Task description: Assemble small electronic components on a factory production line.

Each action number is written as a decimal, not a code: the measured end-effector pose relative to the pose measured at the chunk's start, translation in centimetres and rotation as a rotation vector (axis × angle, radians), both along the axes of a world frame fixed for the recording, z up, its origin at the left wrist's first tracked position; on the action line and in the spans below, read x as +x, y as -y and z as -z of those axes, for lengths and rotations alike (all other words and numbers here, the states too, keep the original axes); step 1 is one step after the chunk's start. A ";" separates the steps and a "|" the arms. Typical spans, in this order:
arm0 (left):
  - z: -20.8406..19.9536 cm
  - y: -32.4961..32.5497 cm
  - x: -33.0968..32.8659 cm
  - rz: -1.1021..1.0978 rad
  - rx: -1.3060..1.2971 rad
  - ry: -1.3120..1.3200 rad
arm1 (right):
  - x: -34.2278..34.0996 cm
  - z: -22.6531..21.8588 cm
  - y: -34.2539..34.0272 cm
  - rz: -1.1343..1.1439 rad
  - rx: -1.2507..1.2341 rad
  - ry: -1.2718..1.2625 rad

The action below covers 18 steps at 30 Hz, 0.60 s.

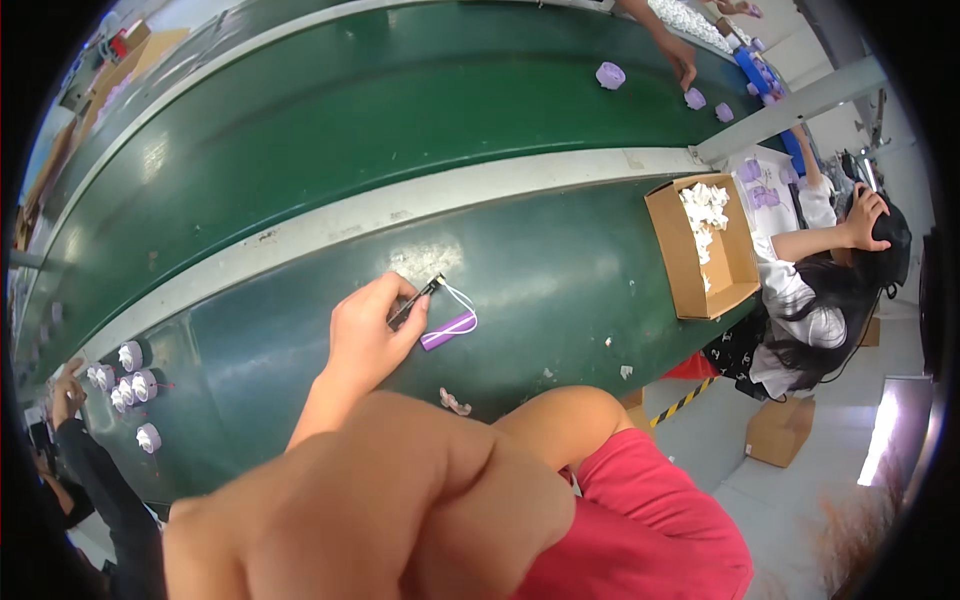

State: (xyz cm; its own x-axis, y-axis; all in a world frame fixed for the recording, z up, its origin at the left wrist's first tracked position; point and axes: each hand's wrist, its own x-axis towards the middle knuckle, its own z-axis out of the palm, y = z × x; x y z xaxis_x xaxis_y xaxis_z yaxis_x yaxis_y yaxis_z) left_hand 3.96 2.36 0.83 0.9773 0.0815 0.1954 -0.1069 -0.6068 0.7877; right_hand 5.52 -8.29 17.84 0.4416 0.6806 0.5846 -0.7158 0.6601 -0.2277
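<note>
Over the green work surface [560, 270], my left hand [366, 325] pinches a slim black strip [427, 291] that looks like a small circuit board. A white wire [470, 300] loops from the strip's pale tip to a purple cylinder [449, 331], which resembles a battery and lies on the surface beside my fingertips. My right hand [400, 500] is very close to the camera and fills the lower middle, with the arm bent. Its fingers are hidden, so whether it holds anything does not show. A crumpled pinkish scrap [454, 402] lies near my left wrist.
To the right stands an open cardboard box [735, 245] with small white pieces. Several white-and-purple round parts [135, 385] sit at far left, near a co-worker's dark sleeve [105, 480]. Beyond the pale rail [400, 205], another person's hand [682, 65] touches purple parts. A person [800, 290] sits at right.
</note>
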 end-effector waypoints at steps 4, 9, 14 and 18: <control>-0.4 -0.6 0.2 -0.007 0.056 0.037 | -1.3 -0.5 -0.1 0.064 -0.073 -0.040; 0.0 0.1 0.5 -0.006 0.038 0.018 | -1.3 0.1 -1.3 0.171 -0.148 -0.037; -0.1 0.3 0.3 -0.032 0.025 0.014 | -2.3 0.4 -2.1 0.227 -0.220 0.014; -0.4 -0.1 0.0 -0.033 0.010 -0.018 | -3.3 0.2 -2.5 0.272 -0.276 0.023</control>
State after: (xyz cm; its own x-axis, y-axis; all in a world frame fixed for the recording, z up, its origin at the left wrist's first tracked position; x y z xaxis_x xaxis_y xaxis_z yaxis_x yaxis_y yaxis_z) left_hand 3.94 2.51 1.21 0.9775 0.1119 0.1790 -0.0727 -0.6178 0.7829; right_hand 2.19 -5.83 17.63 0.6163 0.6737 0.4079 -0.5160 0.7367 -0.4371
